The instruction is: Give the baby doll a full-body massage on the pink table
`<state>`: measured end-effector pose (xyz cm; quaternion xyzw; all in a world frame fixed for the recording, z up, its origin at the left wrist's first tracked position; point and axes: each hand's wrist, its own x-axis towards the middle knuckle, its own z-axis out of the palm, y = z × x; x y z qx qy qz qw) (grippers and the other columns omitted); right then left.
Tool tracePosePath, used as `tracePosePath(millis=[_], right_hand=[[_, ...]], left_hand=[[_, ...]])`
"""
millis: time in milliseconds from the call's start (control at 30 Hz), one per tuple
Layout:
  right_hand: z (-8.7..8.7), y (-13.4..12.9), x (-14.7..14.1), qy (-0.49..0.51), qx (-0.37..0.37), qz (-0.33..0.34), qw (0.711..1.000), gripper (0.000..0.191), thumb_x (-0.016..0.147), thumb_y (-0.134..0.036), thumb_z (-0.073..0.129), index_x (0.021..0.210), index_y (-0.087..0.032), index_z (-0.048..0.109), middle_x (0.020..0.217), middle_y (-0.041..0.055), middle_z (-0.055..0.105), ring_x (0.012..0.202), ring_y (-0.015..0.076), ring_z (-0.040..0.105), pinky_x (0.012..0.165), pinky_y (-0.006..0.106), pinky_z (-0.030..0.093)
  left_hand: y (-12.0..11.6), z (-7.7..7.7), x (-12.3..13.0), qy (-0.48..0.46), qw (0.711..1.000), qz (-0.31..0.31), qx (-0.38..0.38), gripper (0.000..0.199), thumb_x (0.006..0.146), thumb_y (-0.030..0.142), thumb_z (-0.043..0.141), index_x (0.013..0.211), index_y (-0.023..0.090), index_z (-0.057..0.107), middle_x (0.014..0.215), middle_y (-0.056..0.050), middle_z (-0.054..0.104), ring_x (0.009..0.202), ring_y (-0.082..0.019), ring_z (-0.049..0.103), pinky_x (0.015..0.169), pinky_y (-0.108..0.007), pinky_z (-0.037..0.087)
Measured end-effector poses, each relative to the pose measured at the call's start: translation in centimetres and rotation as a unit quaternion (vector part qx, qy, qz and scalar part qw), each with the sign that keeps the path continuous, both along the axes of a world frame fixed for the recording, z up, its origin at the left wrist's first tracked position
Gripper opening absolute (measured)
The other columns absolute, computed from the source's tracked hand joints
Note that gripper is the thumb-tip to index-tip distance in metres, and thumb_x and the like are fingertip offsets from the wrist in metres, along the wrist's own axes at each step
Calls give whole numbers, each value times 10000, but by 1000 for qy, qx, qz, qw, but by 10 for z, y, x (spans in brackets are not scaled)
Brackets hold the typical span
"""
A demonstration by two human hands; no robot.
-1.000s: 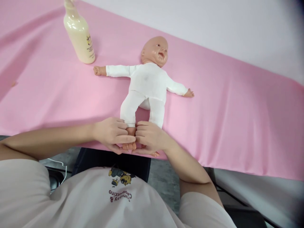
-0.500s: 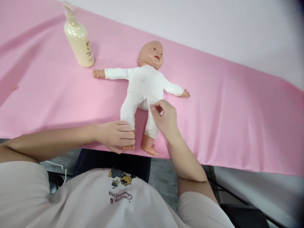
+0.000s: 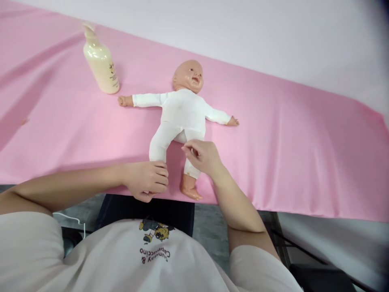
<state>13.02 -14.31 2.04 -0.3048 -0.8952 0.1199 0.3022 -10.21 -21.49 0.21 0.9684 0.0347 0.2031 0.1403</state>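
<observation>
A baby doll (image 3: pixel 184 111) in a white body suit lies on its back on the pink cloth, arms spread, head away from me. My left hand (image 3: pixel 149 180) is wrapped round the doll's lower leg and foot on the left, hiding them. Over the doll's other thigh is my right hand (image 3: pixel 203 156), its fingers curled with thumb and fingertips close together. Whether those fingertips pinch anything is too small to tell. The doll's bare foot (image 3: pixel 190 187) on that side shows below my right hand.
A cream pump bottle (image 3: pixel 103 71) stands at the back left, beyond the doll's outstretched arm. The pink cloth (image 3: pixel 288 162) covers the table, whose near edge runs just below the doll's feet. Dark chair parts (image 3: pixel 322 278) show at the lower right.
My left hand has closed further round the doll's foot, whose toes are now hidden. My right hand has shifted left and slightly down over the thigh. The view has tilted a little.
</observation>
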Motion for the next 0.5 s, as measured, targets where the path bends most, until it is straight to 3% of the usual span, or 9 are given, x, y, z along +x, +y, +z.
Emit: tracePosePath(millis=[100,200,300,400,500], right_hand=[[-1,-1,0,-12,102,66,993,290,966,-289,513,696,-199,572,581,-13,592,542,111,474,576,277,346],[2,-1,1,18,105,7,994,305,959,-300,486,677,-204,549,614,15,610,599,138,502,622,296,375],[11,0,6,7,-37,-143,989,268,958,-355,471,749,-206,545,656,28,615,638,160,538,625,296,378],[23,4,16,-72,-226,-263,935,296,956,-488,474,983,-205,558,679,20,622,626,186,564,611,299,377],[31,6,24,-147,-323,-311,881,550,943,-643,421,1221,-173,492,799,74,674,686,234,609,631,326,401]], left_hand=[[0,-2,0,19,1000,8,4,73,761,194,542,694,215,561,708,-35,642,742,-201,583,843,-380,471],[0,-4,1,7,1000,12,21,116,810,223,547,698,215,575,681,-29,627,725,-195,586,814,-365,471],[0,-4,1,-31,998,19,47,178,861,248,546,690,207,578,655,-26,611,700,-190,577,772,-352,470],[0,-2,0,-51,997,26,58,244,910,268,526,681,199,576,653,-30,617,682,-182,576,745,-335,464],[0,2,0,-52,997,29,56,272,937,266,496,689,192,580,681,-44,641,701,-183,597,754,-326,465]])
